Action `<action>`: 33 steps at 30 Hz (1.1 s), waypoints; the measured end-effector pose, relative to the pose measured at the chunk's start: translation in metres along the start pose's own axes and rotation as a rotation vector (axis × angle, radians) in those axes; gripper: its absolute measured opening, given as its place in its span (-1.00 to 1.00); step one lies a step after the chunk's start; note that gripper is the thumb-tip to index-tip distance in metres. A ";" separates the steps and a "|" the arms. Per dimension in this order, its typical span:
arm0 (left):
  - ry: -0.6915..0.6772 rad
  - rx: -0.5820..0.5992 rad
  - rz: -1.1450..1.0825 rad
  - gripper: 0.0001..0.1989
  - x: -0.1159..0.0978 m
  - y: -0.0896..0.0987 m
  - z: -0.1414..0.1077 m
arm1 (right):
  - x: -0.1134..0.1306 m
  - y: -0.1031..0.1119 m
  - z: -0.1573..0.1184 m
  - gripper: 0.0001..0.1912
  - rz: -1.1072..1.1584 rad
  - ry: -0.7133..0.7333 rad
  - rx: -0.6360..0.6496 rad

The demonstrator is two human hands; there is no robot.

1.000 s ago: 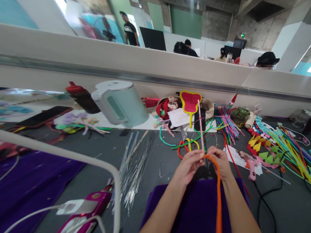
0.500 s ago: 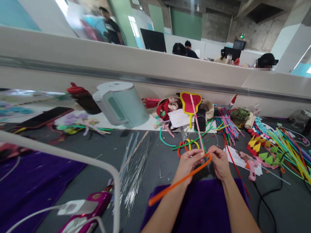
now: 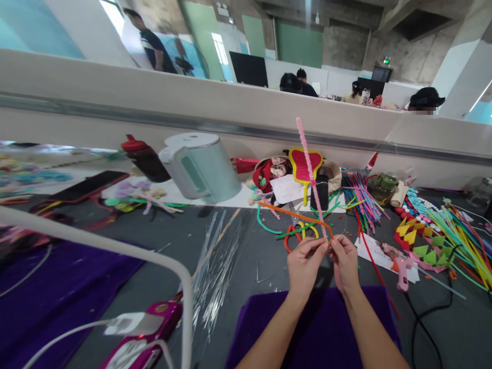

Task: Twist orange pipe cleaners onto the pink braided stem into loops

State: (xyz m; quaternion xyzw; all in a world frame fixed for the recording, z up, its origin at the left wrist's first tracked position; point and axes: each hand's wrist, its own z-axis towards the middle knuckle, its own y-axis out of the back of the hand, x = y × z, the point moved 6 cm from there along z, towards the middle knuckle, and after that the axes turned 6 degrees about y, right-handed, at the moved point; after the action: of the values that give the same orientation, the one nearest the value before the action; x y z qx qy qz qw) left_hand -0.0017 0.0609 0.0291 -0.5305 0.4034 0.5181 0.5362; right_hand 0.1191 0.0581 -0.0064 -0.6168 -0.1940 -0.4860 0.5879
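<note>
Above the desk, my left hand (image 3: 305, 264) is closed, its thumb and fingers pinching the lower end of a pink pipe cleaner (image 3: 309, 166) that stands up nearly straight. Close beside it, my right hand (image 3: 345, 259) pinches an orange pipe cleaner (image 3: 292, 212), which bends near the fingertips and stretches away to the left behind the pink one. The two stems meet at my fingertips; how they join there is hidden. Just beyond my left hand lie scissors (image 3: 289, 241) with red and yellow handles and a green pipe cleaner (image 3: 288, 234).
A kettle (image 3: 205, 169) and a dark bottle (image 3: 144, 161) stand behind to the left. Silvery strips (image 3: 219, 282) lie left of my hands. To the right are a pink glue gun (image 3: 402, 274), bundled pipe cleaners (image 3: 365, 197) and a cord. A white bar (image 3: 115, 243) crosses the left foreground.
The orange pipe cleaner's long end has swung from pointing down-left towards me to pointing away, up-left. The pink one has risen slightly. My hands stay close together.
</note>
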 end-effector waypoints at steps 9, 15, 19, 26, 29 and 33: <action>-0.200 0.055 0.140 -0.91 -0.004 -0.004 -0.004 | -0.008 0.008 0.001 -0.82 0.076 -0.213 0.000; -0.362 0.090 0.247 -0.86 -0.016 -0.012 -0.014 | 0.003 0.011 0.007 -0.82 -0.015 -0.150 -0.006; -0.175 0.035 0.112 -0.90 -0.014 -0.002 -0.020 | 0.010 0.005 -0.006 -0.83 0.003 -0.170 0.025; 0.210 0.082 -0.234 -0.83 -0.025 0.008 -0.063 | 0.048 0.004 -0.062 -0.77 0.127 -0.264 0.216; 0.319 0.158 -0.313 -0.78 -0.035 0.004 -0.098 | 0.067 0.007 -0.089 -0.75 0.240 -0.271 0.291; 0.417 0.252 -0.378 -0.75 -0.044 -0.003 -0.149 | 0.095 0.014 -0.126 -0.74 0.274 -0.261 0.397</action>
State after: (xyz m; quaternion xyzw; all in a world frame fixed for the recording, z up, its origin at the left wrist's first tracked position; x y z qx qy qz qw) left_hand 0.0123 -0.0915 0.0566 -0.6202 0.4602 0.2348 0.5902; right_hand 0.1270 -0.0919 0.0441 -0.5673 -0.2744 -0.2710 0.7277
